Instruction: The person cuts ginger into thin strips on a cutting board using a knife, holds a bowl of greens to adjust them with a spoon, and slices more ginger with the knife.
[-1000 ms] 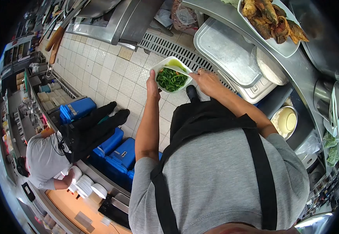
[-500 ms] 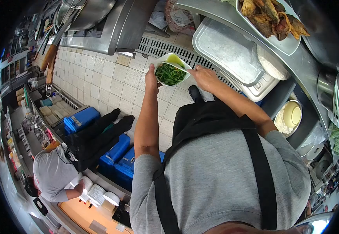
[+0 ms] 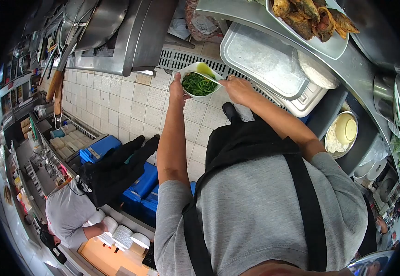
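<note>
A white bowl [image 3: 189, 70] of chopped green leafy vegetables [image 3: 198, 84] is held up over the tiled floor. Its inside looks yellow-green along the far side. My left hand [image 3: 177, 88] is closed around the bowl's left side, thumb at the rim. In my right hand [image 3: 237, 89] is the handle of a pale spoon [image 3: 211, 79], which reaches across the bowl over the greens. The spoon's far end is hard to make out against the bowl.
Fried fish pieces [image 3: 307, 17] lie on a white tray [image 3: 333, 49] on the steel counter at upper right. Below are a lidded metal tray [image 3: 262, 57] and a rice bowl [image 3: 334, 141] with a yellow scoop. A co-worker [image 3: 71, 211] handles white containers at left. Woks hang upper left.
The view has shifted slightly. Both hands keep hold of the bowl and spoon in almost the same pose. The co-worker's arm has moved a little among the white containers.
</note>
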Demonstrator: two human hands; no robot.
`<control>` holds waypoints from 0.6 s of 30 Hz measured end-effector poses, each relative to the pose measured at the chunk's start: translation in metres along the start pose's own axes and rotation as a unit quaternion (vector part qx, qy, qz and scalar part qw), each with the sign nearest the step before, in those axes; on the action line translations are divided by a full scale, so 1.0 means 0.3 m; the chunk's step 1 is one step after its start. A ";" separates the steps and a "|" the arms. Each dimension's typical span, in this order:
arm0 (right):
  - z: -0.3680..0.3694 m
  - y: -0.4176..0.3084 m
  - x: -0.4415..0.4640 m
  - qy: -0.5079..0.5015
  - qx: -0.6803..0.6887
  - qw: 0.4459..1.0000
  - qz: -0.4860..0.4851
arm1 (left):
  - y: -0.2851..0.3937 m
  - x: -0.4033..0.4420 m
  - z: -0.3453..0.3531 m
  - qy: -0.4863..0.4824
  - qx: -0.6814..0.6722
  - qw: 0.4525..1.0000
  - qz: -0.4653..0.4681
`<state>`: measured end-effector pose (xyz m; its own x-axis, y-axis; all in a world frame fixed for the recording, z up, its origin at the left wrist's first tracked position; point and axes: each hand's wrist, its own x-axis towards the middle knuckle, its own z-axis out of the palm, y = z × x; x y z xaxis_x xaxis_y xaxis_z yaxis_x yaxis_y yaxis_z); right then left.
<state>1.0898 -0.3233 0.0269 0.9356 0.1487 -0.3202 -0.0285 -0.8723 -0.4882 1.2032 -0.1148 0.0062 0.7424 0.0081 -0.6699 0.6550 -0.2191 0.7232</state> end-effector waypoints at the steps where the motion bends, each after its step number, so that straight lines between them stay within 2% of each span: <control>1: -0.004 -0.001 0.003 -0.002 0.000 1.000 0.003 | 0.005 0.005 0.003 -0.002 0.004 1.000 0.002; 18: -0.028 0.000 0.020 -0.026 0.035 0.999 0.026 | 0.067 0.063 0.026 -0.021 0.053 0.998 -0.013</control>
<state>1.0983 -0.3263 0.0320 0.9124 0.1296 -0.3882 -0.1029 -0.8455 -0.5240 1.2294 -0.1266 0.0067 0.7174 -0.0258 -0.6962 0.6534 -0.3217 0.6853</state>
